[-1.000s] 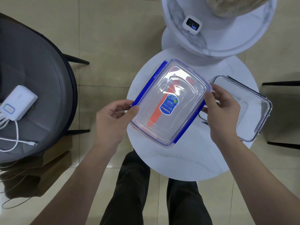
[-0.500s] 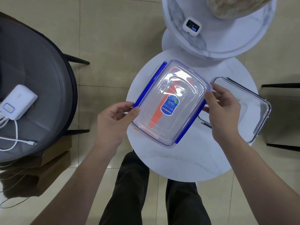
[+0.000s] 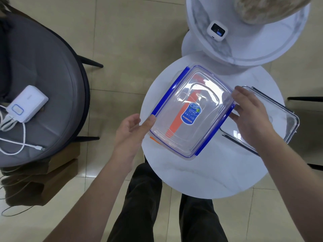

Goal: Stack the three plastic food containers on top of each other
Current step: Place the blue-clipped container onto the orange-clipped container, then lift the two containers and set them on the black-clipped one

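Observation:
A clear container with blue clips (image 3: pixel 192 95) sits on the small round white table (image 3: pixel 209 175), resting on top of a container with orange clips (image 3: pixel 154 139) that shows through and beneath it. My left hand (image 3: pixel 131 131) is at its near-left corner, palm showing and fingers apart, with only the thumb tip at the edge. My right hand (image 3: pixel 251 117) is at its right side with fingers spread, thumb at the lid's corner. A third clear container with dark clips (image 3: pixel 283 119) lies on the table to the right, partly under my right hand.
A taller white round table (image 3: pixel 244 49) overlaps the back edge and carries a small white device (image 3: pixel 217 30) and a beige object (image 3: pixel 267 7). A grey chair (image 3: pixel 43 75) with a power bank (image 3: pixel 26 103) and cable stands on the left. My legs are below the table.
Both hands have loosened from the blue-clipped container. The left palm has opened and the right thumb has slid off the lid to its edge. The container has settled lower.

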### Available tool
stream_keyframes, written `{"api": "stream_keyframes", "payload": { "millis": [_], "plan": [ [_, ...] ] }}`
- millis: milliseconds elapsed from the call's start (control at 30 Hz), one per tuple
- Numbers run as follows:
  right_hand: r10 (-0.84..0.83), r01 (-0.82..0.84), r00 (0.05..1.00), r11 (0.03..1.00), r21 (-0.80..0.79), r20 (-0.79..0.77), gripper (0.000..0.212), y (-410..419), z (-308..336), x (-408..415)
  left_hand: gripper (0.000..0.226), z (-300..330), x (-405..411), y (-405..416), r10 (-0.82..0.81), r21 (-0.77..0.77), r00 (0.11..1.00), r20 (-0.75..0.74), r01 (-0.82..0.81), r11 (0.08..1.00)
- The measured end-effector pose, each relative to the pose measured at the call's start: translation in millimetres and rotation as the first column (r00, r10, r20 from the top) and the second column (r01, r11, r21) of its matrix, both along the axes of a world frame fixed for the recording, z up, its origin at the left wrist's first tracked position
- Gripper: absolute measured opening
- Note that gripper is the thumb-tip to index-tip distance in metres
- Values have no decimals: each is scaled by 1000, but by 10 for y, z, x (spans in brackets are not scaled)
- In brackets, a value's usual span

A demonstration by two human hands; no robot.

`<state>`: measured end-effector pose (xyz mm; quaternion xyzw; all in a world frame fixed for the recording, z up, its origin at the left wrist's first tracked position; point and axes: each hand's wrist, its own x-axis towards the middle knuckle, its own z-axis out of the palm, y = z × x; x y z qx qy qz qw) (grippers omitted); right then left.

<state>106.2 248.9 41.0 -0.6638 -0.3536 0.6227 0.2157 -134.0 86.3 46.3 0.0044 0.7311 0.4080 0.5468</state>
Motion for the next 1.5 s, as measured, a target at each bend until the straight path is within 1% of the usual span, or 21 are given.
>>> {"api": "stream_keyframes", "payload": {
  "millis": [33, 100, 167, 200, 233, 267, 367, 400, 533, 667, 800, 867, 933, 1033, 1100, 1233, 1333, 1367, 1467, 1500],
  "plan": [
    [45, -45, 999, 999, -7, 4, 64, 52, -2, -5, 80, 9, 13, -9, 7, -9, 1000, 25, -7, 1000],
    [142, -141, 990, 990, -30, 18, 77, 143, -16, -29, 96, -3, 29, -52, -15, -39, 998, 57, 18, 999],
    [209, -207, 978, 976, -60, 27, 94, 209, -46, -59, 111, -4, 50, -81, -42, -66, 996, 72, 47, 997],
    [227, -224, 974, 972, -71, 28, 101, 231, -63, -66, 114, 1, 60, -89, -39, -75, 996, 79, 45, 996],
    [245, -242, 969, 967, -74, 28, 103, 244, -80, -72, 114, 6, 69, -89, -29, -83, 996, 85, 36, 996],
    [270, -268, 963, 961, -68, 23, 97, 243, -93, -75, 111, 6, 73, -86, -19, -84, 996, 90, 27, 996],
    [312, -312, 950, 950, -17, 25, 65, 185, -72, -103, 105, -4, 75, -74, -3, -88, 994, 109, 13, 996],
    [307, -307, 951, 952, -2, 39, 60, 167, -66, -111, 105, -16, 68, -75, 0, -92, 994, 113, 11, 996],
    [303, -305, 950, 952, 26, 74, 67, 128, -74, -126, 102, -41, 61, -81, -5, -94, 994, 112, 16, 995],
    [300, -303, 951, 952, 33, 68, 68, 123, -88, -129, 102, -57, 52, -80, 5, -90, 993, 116, 6, 996],
    [279, -281, 958, 959, 36, 66, 77, 138, -123, -111, 88, -51, 45, -69, 5, -79, 994, 109, 4, 997],
    [259, -262, 964, 965, 36, 58, 78, 144, -138, -106, 85, -31, 29, -52, 10, -68, 995, 99, -3, 998],
    [236, -237, 971, 971, 34, 47, 79, 141, -134, -102, 85, -5, 21, -30, 12, -53, 996, 92, -7, 999],
    [198, -199, 980, 979, 37, 27, 65, 123, -88, -104, 89, 42, 7, -25, -11, -45, 997, 76, 14, 999],
    [174, -174, 985, 984, 39, 14, 61, 107, -37, -102, 96, 88, -1, -25, -23, -46, 998, 54, 26, 999],
    [182, -182, 983, 982, 56, 11, 69, 104, 112, -108, 102, 226, -3, -8, -9, -30, 1000, 27, 10, 1000],
    [182, -182, 983, 980, 76, 3, 62, 117, 259, -71, 107, 366, 31, 17, -20, 0, 1000, 15, 20, 1000],
    [180, -179, 984, 981, 80, -4, 63, 121, 304, -58, 107, 409, 45, 29, -23, 8, 1000, 11, 23, 1000],
    [165, -162, 986, 982, 97, -25, 74, 127, 452, -1, 104, 534, 123, 72, -23, 30, 1000, -7, 23, 999],
    [158, -155, 987, 983, 99, -24, 74, 128, 493, 23, 104, 571, 152, 85, -20, 39, 1000, -10, 20, 999]
  ]
}}
